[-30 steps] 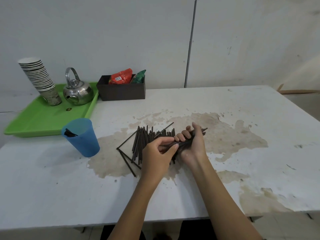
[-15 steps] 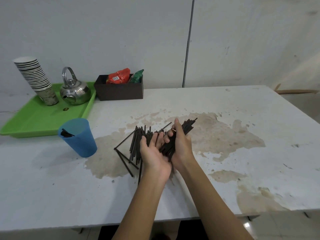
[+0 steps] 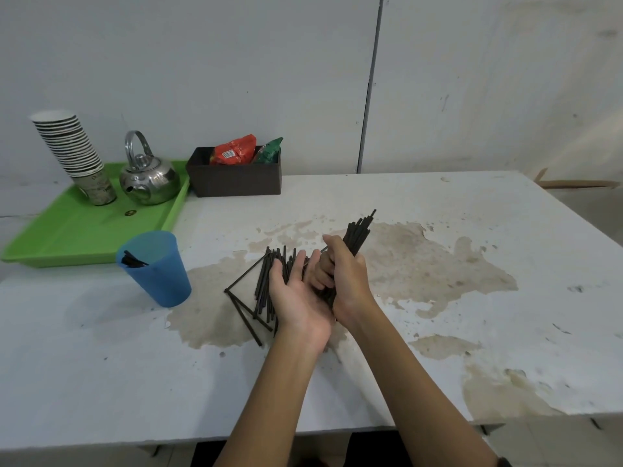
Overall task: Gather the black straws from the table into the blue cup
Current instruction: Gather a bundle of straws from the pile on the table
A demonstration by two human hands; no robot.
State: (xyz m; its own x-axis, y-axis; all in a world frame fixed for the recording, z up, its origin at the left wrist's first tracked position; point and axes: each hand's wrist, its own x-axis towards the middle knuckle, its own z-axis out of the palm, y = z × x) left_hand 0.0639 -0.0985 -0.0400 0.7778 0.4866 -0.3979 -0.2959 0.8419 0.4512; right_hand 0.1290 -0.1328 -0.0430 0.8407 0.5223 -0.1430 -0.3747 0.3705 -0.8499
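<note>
right hand (image 3: 344,281): fist closed around bundle of black straws (image 3: 358,232), tilted up | left hand (image 3: 296,291): palm up, fingers spread, touching bundle's lower end | loose straws (image 3: 261,291): on bench (image 3: 438,203) under left hand | blue cup (image 3: 156,269): well left of left hand, few straws inside

This looks like a plain break or tea corner in a workplace rather than a home. A bare white worktop (image 3: 438,203), its surface stained and peeling in brown patches, stands against blank grey-white wall panels (image 3: 202,62) with a vertical seam. At the far left a green plastic tray (image 3: 77,230) carries a tall stack of disposable paper cups (image 3: 72,150) and a steel kettle (image 3: 150,178). Just beside the tray sits a dark box (image 3: 236,182) holding snack or sachet packets (image 3: 236,151), one red and one green.
</note>
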